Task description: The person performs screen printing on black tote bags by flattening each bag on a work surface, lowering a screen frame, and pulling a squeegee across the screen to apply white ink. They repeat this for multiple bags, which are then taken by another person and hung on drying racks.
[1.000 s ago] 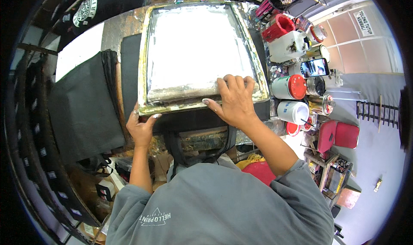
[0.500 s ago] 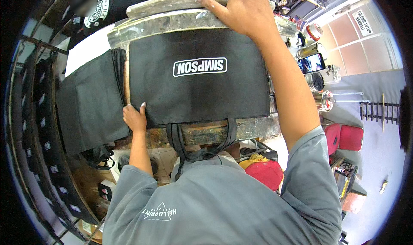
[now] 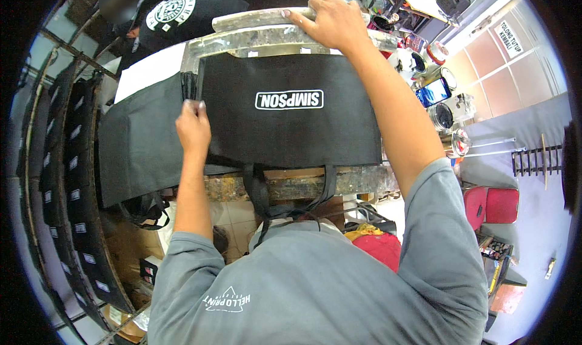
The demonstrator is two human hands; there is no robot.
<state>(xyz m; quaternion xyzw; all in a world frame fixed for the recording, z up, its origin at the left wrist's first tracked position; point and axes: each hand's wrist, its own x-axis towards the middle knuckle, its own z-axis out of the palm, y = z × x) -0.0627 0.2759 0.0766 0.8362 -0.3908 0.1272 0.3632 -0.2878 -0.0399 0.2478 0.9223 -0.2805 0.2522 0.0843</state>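
Your right hand (image 3: 330,22) grips the lifted, stained frame edge (image 3: 254,20) at the far side. Your left hand (image 3: 193,127) pinches the left side of the flat black cloth bag (image 3: 291,123), which lies on the worn table (image 3: 285,184).

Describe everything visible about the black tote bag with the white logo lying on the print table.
The black tote bag looks like non-woven fabric, flat and rectangular, with a white boxed logo at its centre. Two black strap handles hang over the table's near edge. It lies on the paint-stained table, beside a stack of similar bags. The left hand pinches its left edge; the right hand grips the raised screen frame above it.
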